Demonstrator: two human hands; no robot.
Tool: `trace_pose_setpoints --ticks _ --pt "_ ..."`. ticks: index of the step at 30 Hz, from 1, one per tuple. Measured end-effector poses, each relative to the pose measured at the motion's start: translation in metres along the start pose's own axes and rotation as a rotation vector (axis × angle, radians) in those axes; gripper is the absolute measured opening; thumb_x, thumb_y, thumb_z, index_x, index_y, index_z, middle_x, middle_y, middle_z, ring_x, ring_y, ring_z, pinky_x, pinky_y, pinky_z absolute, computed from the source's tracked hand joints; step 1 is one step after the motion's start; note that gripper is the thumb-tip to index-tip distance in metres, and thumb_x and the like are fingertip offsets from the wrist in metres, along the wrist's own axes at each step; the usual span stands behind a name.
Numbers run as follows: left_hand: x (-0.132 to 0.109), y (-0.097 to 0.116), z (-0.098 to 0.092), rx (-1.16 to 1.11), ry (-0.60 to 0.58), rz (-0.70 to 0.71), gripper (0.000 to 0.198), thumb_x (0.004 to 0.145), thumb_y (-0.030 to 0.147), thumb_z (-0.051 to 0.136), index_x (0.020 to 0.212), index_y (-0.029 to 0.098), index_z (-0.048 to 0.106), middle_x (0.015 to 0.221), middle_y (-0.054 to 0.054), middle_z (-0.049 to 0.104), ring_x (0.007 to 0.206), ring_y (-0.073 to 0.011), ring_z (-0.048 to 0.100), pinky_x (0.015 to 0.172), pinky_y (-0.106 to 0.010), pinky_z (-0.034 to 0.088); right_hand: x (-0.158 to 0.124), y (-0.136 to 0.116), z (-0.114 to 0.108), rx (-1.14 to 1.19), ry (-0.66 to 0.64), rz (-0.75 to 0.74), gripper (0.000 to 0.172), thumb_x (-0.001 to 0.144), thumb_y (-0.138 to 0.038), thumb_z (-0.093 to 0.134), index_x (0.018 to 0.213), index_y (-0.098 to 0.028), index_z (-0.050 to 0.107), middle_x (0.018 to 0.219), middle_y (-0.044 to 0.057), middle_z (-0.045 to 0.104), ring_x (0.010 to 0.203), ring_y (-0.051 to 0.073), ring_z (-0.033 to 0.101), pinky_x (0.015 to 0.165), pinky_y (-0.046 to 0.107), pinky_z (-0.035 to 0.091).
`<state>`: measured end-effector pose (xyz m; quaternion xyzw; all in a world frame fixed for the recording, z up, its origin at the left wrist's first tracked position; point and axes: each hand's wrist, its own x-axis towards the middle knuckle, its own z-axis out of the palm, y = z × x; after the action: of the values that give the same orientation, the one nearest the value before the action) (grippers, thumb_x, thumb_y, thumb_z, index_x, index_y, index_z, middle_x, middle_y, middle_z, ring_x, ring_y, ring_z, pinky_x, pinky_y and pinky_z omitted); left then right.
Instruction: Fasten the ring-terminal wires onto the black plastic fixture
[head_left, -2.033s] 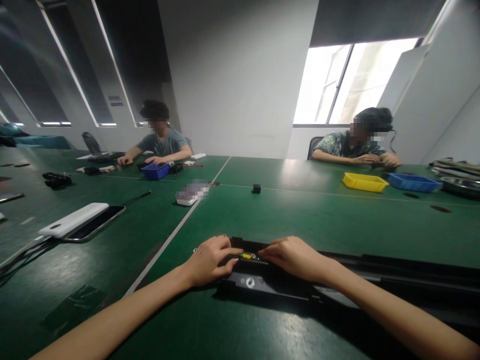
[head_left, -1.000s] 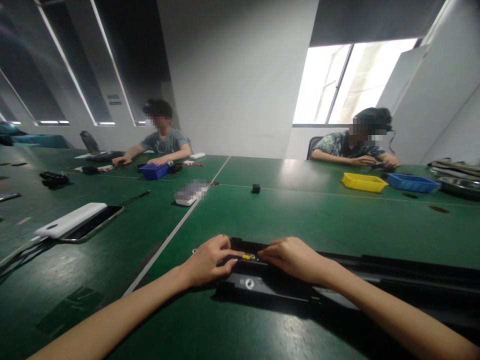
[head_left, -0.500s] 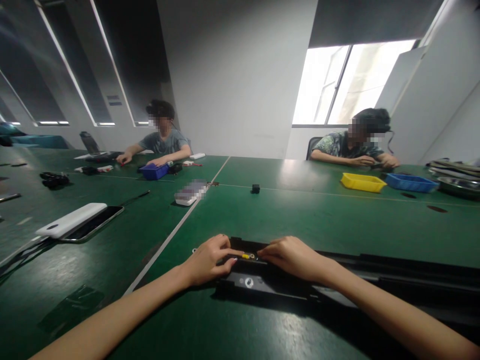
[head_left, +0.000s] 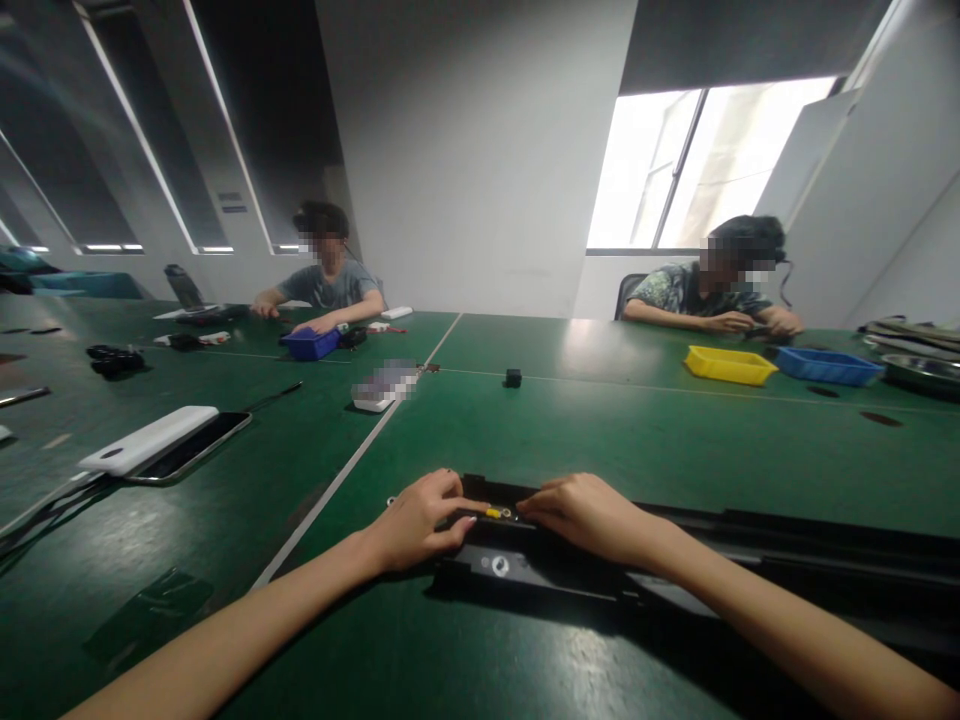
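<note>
A long black rail-like part (head_left: 787, 560) lies across the green table in front of me, its left end under my hands. My left hand (head_left: 416, 520) rests on that end with its fingers curled, pinching at a small yellow terminal (head_left: 493, 513) on the black part. My right hand (head_left: 589, 515) comes in from the right, fingers closed, fingertips meeting the same yellow piece. A round silver fitting (head_left: 495, 565) shows on the black part just below the hands.
A white power bank (head_left: 146, 440) and a phone (head_left: 191, 448) lie left. A small black block (head_left: 513, 377) sits mid-table. Yellow tray (head_left: 729, 365) and blue tray (head_left: 825, 366) stand far right, another blue tray (head_left: 310, 343) far left. Two other people sit across.
My hands have stayed on the yellow terminal with almost no movement. The person at the far left has shifted their hands.
</note>
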<state>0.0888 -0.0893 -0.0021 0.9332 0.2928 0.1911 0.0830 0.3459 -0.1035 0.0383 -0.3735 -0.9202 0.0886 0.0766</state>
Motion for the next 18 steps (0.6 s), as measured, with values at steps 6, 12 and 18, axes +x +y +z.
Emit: trace_pose_setpoints --ticks 6,12,18 --pt "-0.0009 -0.0011 0.0005 -0.014 -0.004 0.0 0.031 0.091 0.027 0.043 0.117 0.023 0.059 0.09 -0.006 0.048 0.084 -0.019 0.047 0.074 -0.03 0.04 0.0006 0.001 0.0017 -0.005 0.008 -0.002 0.029 0.092 -0.029 0.042 0.105 -0.023 0.067 0.095 0.004 0.07 0.08 0.017 0.066 0.067 0.024 0.046" --pt "0.0 -0.0005 -0.0004 -0.019 -0.018 0.002 0.032 0.091 0.027 0.042 0.118 0.022 0.058 0.09 -0.006 0.049 0.084 -0.0193 0.047 0.075 -0.031 0.04 0.0004 0.0005 0.0017 -0.018 0.005 0.003 0.029 0.093 -0.029 0.041 0.104 -0.023 0.067 0.095 0.004 0.07 0.08 0.017 0.066 0.067 0.024 0.046" --pt "-0.0007 -0.0016 -0.0001 -0.028 -0.02 0.011 0.033 0.09 0.024 0.043 0.12 0.022 0.056 0.091 -0.005 0.049 0.085 -0.019 0.047 0.077 -0.03 0.04 0.0003 -0.0009 0.0 -0.021 0.003 0.0 0.029 0.093 -0.029 0.041 0.105 -0.023 0.067 0.095 0.004 0.07 0.079 0.017 0.065 0.068 0.024 0.046"
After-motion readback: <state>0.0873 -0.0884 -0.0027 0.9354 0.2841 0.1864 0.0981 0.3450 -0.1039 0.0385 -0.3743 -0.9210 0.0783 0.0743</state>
